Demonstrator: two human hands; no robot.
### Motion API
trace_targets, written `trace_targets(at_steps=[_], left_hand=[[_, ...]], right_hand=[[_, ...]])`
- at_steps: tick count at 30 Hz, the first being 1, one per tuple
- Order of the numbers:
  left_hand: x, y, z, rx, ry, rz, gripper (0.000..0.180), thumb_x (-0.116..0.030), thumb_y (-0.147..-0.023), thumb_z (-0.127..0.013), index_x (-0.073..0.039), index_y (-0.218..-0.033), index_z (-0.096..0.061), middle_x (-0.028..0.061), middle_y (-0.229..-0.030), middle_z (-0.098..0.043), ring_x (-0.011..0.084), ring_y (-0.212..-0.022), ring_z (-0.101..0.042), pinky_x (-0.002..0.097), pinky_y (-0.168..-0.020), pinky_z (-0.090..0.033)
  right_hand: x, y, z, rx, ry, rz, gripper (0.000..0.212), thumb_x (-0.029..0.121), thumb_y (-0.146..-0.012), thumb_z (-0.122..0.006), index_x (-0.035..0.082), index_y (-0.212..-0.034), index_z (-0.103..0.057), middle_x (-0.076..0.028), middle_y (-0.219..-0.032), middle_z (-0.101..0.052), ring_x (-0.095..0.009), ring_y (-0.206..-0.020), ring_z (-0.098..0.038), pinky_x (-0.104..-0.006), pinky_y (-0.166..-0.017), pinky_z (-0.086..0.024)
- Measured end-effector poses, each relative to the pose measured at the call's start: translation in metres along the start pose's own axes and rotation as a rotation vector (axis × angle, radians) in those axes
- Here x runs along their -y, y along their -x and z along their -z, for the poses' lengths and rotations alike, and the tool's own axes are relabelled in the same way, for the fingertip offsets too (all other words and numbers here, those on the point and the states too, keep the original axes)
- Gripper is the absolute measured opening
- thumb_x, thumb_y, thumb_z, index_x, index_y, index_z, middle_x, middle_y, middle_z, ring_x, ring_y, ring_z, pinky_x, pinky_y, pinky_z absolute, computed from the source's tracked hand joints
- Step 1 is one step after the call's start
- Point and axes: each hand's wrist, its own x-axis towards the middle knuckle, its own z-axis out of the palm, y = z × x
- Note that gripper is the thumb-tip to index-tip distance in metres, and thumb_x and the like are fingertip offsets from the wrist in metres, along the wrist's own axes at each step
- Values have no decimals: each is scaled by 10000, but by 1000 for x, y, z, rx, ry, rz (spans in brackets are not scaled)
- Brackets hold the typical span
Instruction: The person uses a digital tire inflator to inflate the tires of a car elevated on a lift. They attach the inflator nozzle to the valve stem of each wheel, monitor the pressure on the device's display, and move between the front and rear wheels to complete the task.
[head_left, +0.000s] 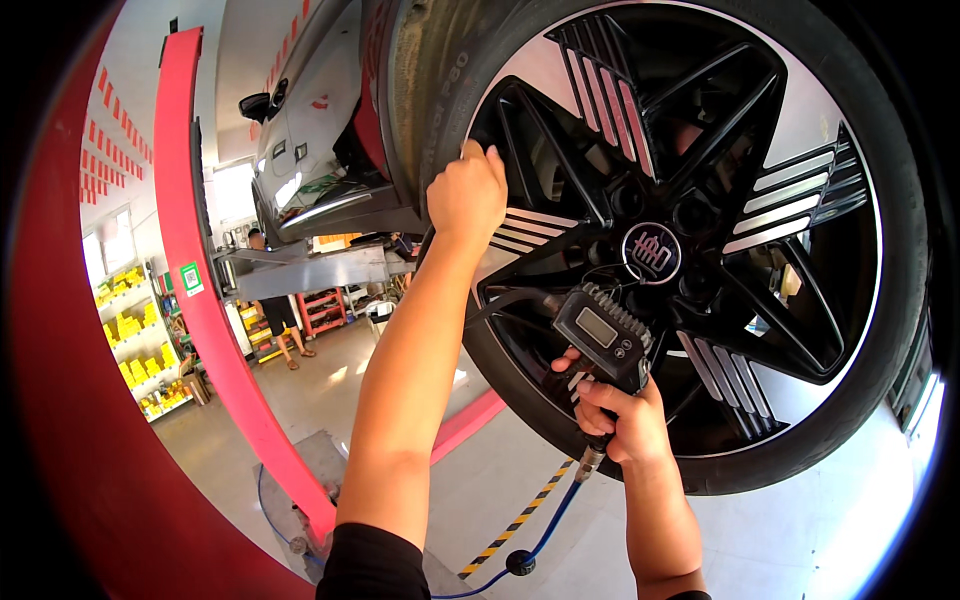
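My right hand is wrapped round the handle of a black digital tire inflator gun with a small grey screen. A blue air hose joins its lower end at a metal fitting. From its upper left a black hose runs toward my left forearm and passes out of sight there. My left hand is closed at the left edge of the wheel rim, against the tire; its fingertips, and whatever they hold, are hidden. Black spokes with silver stripes fill the raised wheel behind the inflator gun.
A grey car body is raised at the upper left, beside a red lift post. Yellow boxes fill a shelf at the far left. Another person stands in the background. Yellow-black tape marks the floor.
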Motion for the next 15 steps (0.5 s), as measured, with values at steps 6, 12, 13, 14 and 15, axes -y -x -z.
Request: trace_targets(at_steps=[6, 12, 13, 14, 15], left_hand=[[-1, -4, 3, 31, 94, -69, 321, -340, -1041, -482, -27, -991, -531, 291, -748, -679, 509, -745, -676, 589, -684, -546], [1, -2, 4, 77, 42, -39, 355, -335, -1036, -489, -11, -963, -614, 282, -778, -690, 496, -764, -686, 578, -718, -552], [-1, -1, 4, 72, 27, -25, 350, -336, -1041, -484, -14, -969, -603, 278, -773, -690, 494, -759, -686, 577, -709, -552], [-3, -1, 4, 68, 12, -11, 346, -336, -1046, -479, -17, -975, -592, 273, -768, -689, 492, -753, -686, 575, -701, -553], [-6, -1, 1, 23, 52, -16, 317, -332, -1057, -467, -30, -994, -543, 260, -755, -688, 492, -740, -683, 576, -672, -549]], right_hand=[[0, 5, 1, 30, -3, -2, 358, -101, -849, -567, -28, -1196, -616, -113, -1156, -687, -52, -486, -377, -225, -451, -285], [2, 5, 3, 28, 3, -4, 352, -99, -855, -582, -26, -1197, -621, -100, -1156, -693, -49, -491, -364, -231, -455, -272], [3, 6, 3, 31, 1, 2, 348, -98, -857, -583, -27, -1195, -622, -99, -1158, -694, -49, -491, -361, -232, -455, -270], [5, 7, 4, 33, -1, 9, 344, -98, -858, -585, -27, -1193, -624, -99, -1159, -695, -49, -491, -359, -234, -455, -268], [6, 8, 4, 35, -2, 15, 340, -97, -860, -586, -28, -1191, -626, -98, -1161, -696, -49, -492, -357, -235, -455, -266]])
